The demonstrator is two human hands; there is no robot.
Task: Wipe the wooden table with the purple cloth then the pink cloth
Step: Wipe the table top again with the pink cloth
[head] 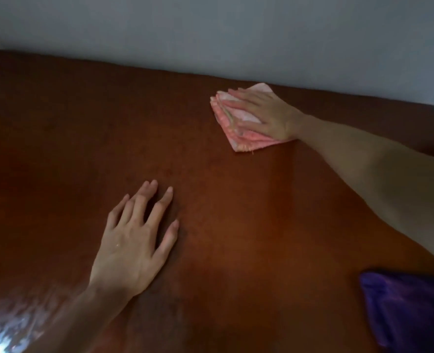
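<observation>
- Near the far edge of the wooden table [70, 123], by the wall [211, 26], your right hand [264, 113] lies flat on the folded pink cloth [239, 128], fingers straight and together, pressing rather than gripping.
- Keep that palm flat so the folds stay stacked, and pull the cloth toward you in overlapping passes that reach the back edge.
- Your left hand [134, 240] rests on bare wood, fingers spread and arched, holding nothing; use it to steady yourself.
- The purple cloth [409, 312] lies set aside at the near right, so this looks like the second wipe.
- The head view is dim and soft: you cannot judge dust or streaks, the purple cloth is cut off by the frame, and glare hides the near left corner.
</observation>
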